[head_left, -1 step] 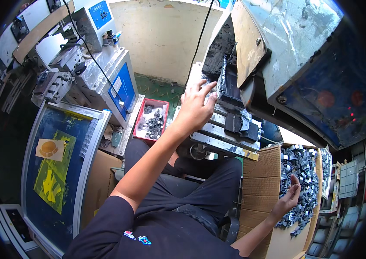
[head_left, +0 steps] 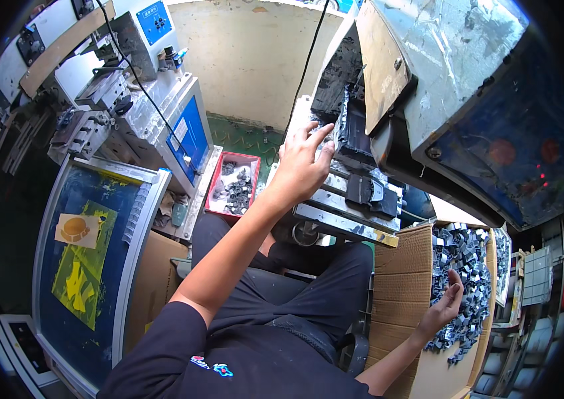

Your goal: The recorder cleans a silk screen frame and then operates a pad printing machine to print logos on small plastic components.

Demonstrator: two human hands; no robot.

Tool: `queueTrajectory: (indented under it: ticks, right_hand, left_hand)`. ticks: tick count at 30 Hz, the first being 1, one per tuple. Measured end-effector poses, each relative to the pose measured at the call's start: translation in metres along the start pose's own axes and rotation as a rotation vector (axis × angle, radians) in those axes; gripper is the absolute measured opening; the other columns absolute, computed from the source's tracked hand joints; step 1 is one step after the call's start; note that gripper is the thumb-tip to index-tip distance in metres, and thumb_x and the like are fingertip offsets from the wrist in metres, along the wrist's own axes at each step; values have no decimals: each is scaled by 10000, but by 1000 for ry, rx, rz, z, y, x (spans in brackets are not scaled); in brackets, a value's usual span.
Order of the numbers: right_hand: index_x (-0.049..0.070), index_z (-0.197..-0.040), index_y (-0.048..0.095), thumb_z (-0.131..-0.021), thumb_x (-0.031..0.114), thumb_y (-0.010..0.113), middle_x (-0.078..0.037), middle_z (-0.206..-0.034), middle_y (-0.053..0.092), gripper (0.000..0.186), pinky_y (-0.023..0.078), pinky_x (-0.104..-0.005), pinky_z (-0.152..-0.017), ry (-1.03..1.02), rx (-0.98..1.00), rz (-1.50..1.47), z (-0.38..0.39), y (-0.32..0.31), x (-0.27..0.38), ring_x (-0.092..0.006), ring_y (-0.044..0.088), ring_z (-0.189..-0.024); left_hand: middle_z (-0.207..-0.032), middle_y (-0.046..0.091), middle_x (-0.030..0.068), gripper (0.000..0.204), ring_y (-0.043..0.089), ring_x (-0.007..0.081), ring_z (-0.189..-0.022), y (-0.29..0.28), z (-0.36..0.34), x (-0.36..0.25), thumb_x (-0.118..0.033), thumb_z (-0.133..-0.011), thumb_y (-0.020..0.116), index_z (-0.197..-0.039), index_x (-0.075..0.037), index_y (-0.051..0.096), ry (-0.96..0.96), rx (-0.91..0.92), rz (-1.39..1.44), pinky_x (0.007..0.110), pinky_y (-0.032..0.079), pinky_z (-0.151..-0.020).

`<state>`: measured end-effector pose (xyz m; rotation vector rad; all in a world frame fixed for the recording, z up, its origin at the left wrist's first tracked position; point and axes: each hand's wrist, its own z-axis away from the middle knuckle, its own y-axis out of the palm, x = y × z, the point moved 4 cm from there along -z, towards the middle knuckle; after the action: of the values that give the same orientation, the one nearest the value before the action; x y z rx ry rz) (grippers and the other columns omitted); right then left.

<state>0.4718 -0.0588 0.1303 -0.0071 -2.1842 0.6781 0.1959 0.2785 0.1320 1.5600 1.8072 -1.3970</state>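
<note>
Far left there was a blue framed screen [head_left: 89, 246] w/ yellow patches and a small tan sticker on it, leaning by a grey-and-blue machine [head_left: 162, 126]. Just right of that sat a red tray [head_left: 253, 159] full of small dark grey parts, down by the person's knee.

Left hand [head_left: 302, 163] was stretched up and fwd, fingers [head_left: 318, 136] spread and released, tips touching the black block [head_left: 345, 100] of the press, above the metal bed plates [head_left: 348, 213]. Nothing in that hand afaict.

Further right, an open cardboard box [head_left: 402, 266] held a heap of grey plastic parts [head_left: 461, 266]. Right hand [head_left: 445, 309] was down in that heap, fingers loosely curled over the parts; couldn't tell if it actually gripped one, too small and partly hidden.
</note>
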Motion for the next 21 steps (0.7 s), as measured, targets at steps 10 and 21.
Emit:
queueTrajectory:
  ticks: [10, 21]
  right_hand:
    - [-49, -1237, 625, -1117, 276, 358, -151, -1233, 651, 437, 417, -371, -1074, 15, -39, 4, -2, -10, -1, -240, 593, -1191]
    - [-50, -1218, 636, -1110, 274, 384, -148, -1212, 664, 423, 435, -354, -1031, 9, -149, 136, -7, -45, -23, -245, 608, -1144]
  left_hand:
    - [-1462, 454, 248, 442, 402, 434, -1357, 2, 4, -8, -332, -1001, 506, -1404, -165, 582, 23, 115, -109, 535, 259, -1154]
    - [-1451, 459, 262, 428, 412, 443, -1357, -1, 6, -9, -322, -996, 520, -1382, -149, 582, 26, 21, -1, 537, 268, -1149]
